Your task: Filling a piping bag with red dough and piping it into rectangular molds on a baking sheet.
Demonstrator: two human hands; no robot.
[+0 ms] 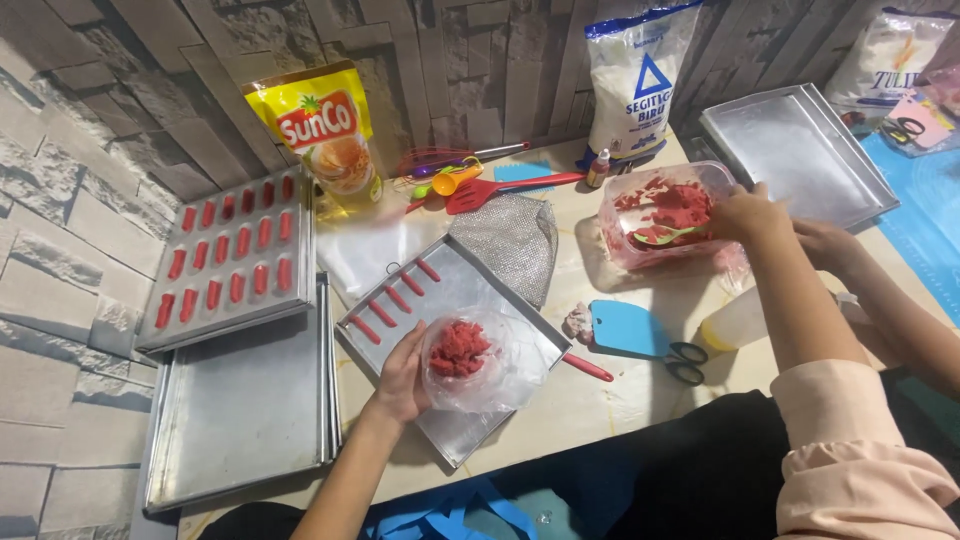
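My left hand [400, 380] grips a clear plastic bag of red dough [470, 360] above a metal tray [480, 290] in front of me. Several short red dough strips [395, 298] lie in a row at that tray's far left corner. My right hand [745, 215], its peach sleeve pushed up, holds the right rim of a clear plastic tub [640, 250] filled with red dough. Another person's hand [825, 245] rests just right of mine, beside the tub.
A tray full of red strips [235, 255] leans at the left over stacked bare trays [240, 400]. A yellow oil pouch [325, 130], a white flour bag [635, 80], a red spatula [500, 188], a blue scraper [625, 328], scissors [685, 362] and another tray [800, 150] surround the work spot.
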